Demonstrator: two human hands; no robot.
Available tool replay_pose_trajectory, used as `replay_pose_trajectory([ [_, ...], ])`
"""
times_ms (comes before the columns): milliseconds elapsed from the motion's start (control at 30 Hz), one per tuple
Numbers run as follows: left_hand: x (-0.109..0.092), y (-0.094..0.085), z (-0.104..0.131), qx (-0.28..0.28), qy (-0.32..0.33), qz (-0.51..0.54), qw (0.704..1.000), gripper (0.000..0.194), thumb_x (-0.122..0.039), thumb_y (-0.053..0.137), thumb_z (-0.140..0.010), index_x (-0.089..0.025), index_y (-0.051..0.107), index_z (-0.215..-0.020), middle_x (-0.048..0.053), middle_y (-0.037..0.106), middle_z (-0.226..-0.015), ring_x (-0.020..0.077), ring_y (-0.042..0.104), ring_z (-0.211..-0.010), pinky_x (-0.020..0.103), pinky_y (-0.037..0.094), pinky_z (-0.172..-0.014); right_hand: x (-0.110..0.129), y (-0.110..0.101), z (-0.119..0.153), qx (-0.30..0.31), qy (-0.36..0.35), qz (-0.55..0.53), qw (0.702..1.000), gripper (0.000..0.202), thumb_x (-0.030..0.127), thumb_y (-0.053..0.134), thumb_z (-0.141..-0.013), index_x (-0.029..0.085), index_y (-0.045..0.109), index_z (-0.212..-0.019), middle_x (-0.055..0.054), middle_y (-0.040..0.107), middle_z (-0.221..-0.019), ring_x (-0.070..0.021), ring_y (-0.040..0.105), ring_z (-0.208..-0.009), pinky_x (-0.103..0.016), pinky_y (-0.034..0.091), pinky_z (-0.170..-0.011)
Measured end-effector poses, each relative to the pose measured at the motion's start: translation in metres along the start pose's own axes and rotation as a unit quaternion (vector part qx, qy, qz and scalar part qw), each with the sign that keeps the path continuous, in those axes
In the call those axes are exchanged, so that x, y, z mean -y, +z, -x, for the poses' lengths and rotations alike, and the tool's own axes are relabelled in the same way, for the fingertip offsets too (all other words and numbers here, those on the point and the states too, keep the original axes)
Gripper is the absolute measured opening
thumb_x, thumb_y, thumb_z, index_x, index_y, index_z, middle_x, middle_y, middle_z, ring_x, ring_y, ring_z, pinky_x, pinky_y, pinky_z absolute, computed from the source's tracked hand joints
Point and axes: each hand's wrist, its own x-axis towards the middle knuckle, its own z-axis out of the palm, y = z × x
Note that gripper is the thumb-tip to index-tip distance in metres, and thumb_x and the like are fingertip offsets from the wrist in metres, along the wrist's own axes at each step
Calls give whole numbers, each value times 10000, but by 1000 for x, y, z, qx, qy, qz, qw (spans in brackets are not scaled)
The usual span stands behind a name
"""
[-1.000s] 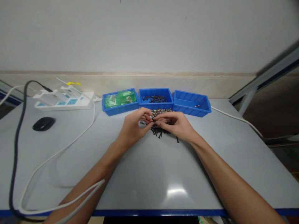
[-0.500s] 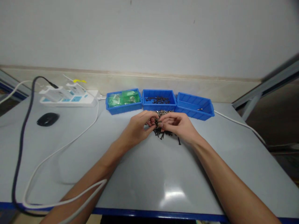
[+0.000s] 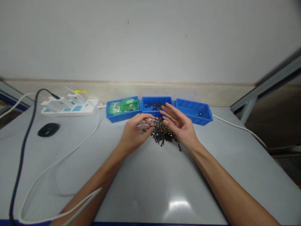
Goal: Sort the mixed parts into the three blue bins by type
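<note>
A pile of dark and silvery screws (image 3: 163,131) lies on the grey table, with my two hands on either side. My left hand (image 3: 138,128) is at the pile's left edge, fingers curled and fingertips close together; whatever they may hold is too small to make out. Over the right side of the pile, my right hand (image 3: 178,125) has its fingers stretched and apart, with nothing seen in it. Behind the pile stands a blue bin (image 3: 147,110) with dark screws inside. A single small screw (image 3: 198,114) lies in the right blue bin (image 3: 188,110).
The left blue bin (image 3: 124,117) holds green bags (image 3: 123,106). A white power strip (image 3: 70,111) with plugs stands at the back left, near a black mouse (image 3: 48,129). White and dark cables loop over the table's left side, one across my left forearm.
My hands have moved apart. My right hand has opened and lifted off the pile, baring more screws. My left hand has shifted slightly left. The camera view has tilted a little upward.
</note>
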Motion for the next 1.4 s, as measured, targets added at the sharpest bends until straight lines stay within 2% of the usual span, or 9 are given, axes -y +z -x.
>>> replay_pose_trajectory([
  [100,-3,2,0,1,-25,64,998,307,-192,719,-817,-194,624,-1109,30,596,-951,182,707,-938,332,646,-842,-1,-4,0,-7,-2,68,998,376,363,754,-851,261,713,-1210,-76,751,-1210,-240,718,-1108,-449,562,-1021],
  [233,-5,2,-1,0,-29,102,994,322,-198,732,-806,-193,606,-1102,20,586,-943,188,713,-949,354,640,-866,2,-4,1,23,49,104,993,223,369,779,-816,202,777,-963,-69,794,-900,-207,749,-819,-374,616,-802],
  [500,-2,3,0,11,-15,82,996,326,-225,732,-827,-198,615,-1131,40,592,-985,188,702,-938,369,642,-863,6,-2,1,71,154,-30,985,281,373,887,-682,210,799,-893,-41,791,-778,-187,757,-723,-338,629,-727],
  [667,-4,-3,0,13,42,-37,998,253,-201,697,-846,-196,664,-1097,65,605,-1038,161,663,-889,293,637,-761,3,-3,0,25,163,15,986,242,397,870,-695,187,795,-789,-56,773,-729,-179,723,-638,-314,605,-642],
  [767,0,-10,0,47,100,-193,975,178,-128,627,-853,-179,694,-1010,67,642,-985,166,637,-854,304,592,-778,2,-4,-1,-27,116,35,992,217,394,829,-749,202,806,-848,-67,795,-826,-198,742,-719,-346,612,-724],
  [833,6,-14,0,95,112,-272,951,206,-106,614,-838,-180,696,-1013,76,672,-990,211,638,-936,367,555,-869,4,-3,-1,-42,65,4,997,273,364,798,-787,257,794,-1039,-59,791,-1098,-228,754,-961,-396,592,-907],
  [900,13,-16,0,127,106,-310,936,221,-110,610,-846,-168,692,-1042,94,687,-1012,239,635,-970,396,535,-889,6,-3,-1,-43,33,-29,998,419,342,775,-806,332,721,-1221,-22,684,-1365,-247,674,-1209,-447,521,-1059],
  [967,19,-16,0,139,103,-324,930,195,-106,594,-862,-159,687,-1025,96,698,-984,240,638,-941,388,527,-868,9,-2,-2,-41,27,-42,998,515,348,764,-802,370,659,-1306,-7,612,-1460,-262,619,-1295,-486,485,-1104],
  [1400,26,-18,-4,154,128,-313,928,139,-100,571,-913,-178,666,-978,49,714,-891,192,653,-838,290,502,-765,8,-5,0,-30,75,-75,994,367,324,744,-813,311,705,-1178,-43,687,-1327,-216,714,-1015,-386,543,-900],
])
